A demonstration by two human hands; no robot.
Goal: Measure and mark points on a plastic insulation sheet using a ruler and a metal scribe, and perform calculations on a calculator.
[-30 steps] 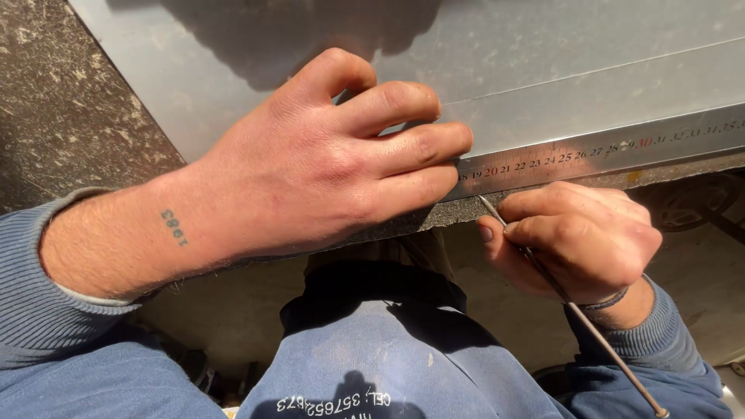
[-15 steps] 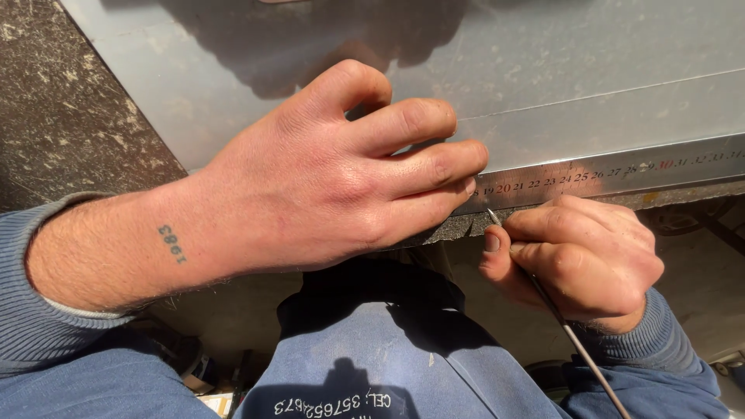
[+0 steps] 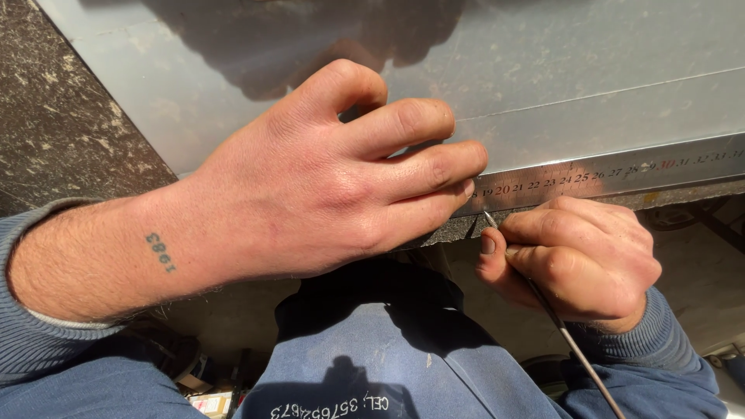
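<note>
Lying sunlit on a dark speckled worktop (image 3: 62, 132), grey metal sheet (image 3: 582, 70).

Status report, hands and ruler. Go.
Left hand flat, pressing metal ruler onto grey sheet. Right hand gripping thin metal scriber, tip at ruler's near edge. Nothing blocking the line.

Blue ribbed sleeves, wrist tattoo
</note>
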